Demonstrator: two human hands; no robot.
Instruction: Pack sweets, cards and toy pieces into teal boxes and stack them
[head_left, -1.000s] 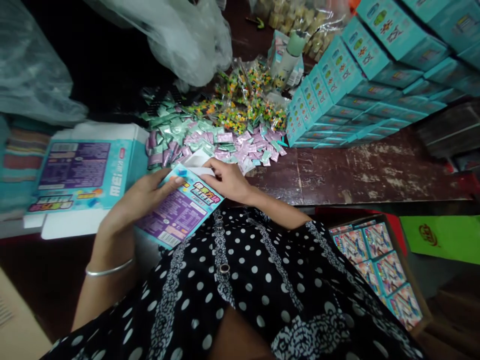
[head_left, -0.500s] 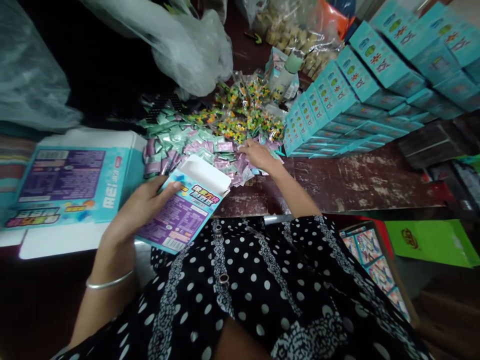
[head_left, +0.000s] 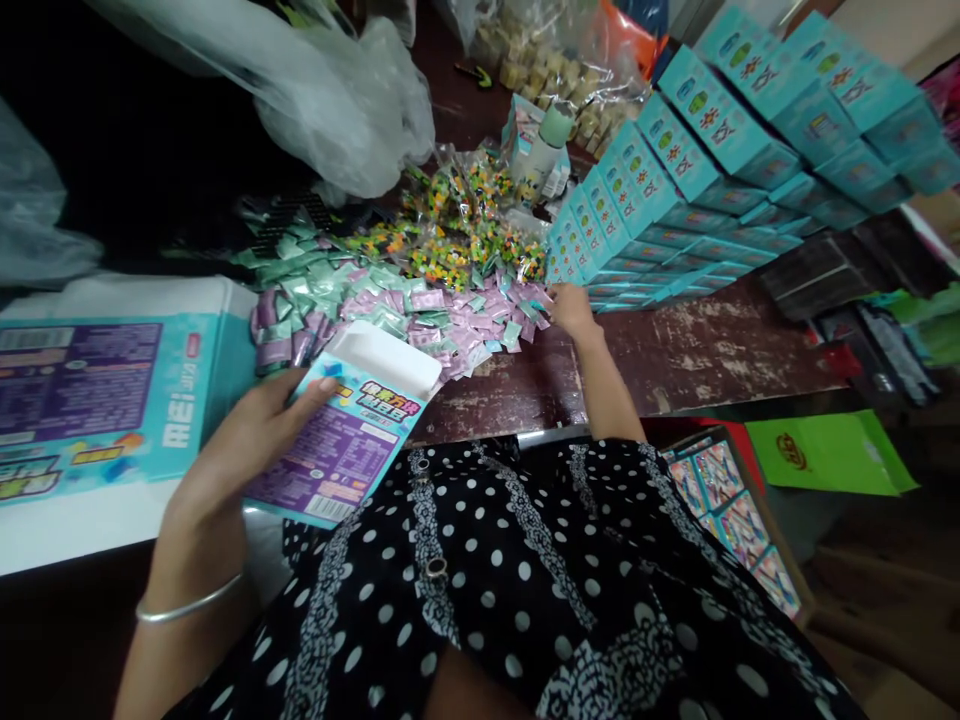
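My left hand (head_left: pixel 270 430) is closed around a small turquoise and purple carton (head_left: pixel 341 435), thumb on its printed face. The carton is tilted, with its white top flap end (head_left: pixel 386 358) raised and facing the pile. Beyond it spreads a heap of small pink and green sachets (head_left: pixel 435 310). At the heap's right edge, by the foot of the stacked cartons, is my right hand (head_left: pixel 575 312). Its fingers are drawn together; what they hold, if anything, is too small to make out. Behind the sachets lie clear bags of colourful small pieces (head_left: pixel 457 235).
Turquoise cartons (head_left: pixel 637 190) form a tall stack at the right. A larger carton (head_left: pixel 112 380) lies at the left. A pale green-capped bottle (head_left: pixel 544 155) stands behind the bags. Plastic film (head_left: pixel 352 100) hangs at upper left. A tray of packs (head_left: pixel 739 510) sits lower right.
My right hand has moved right, from the middle of the sachets to the heap's right edge. My left hand still holds the carton. The whole view has shifted slightly.
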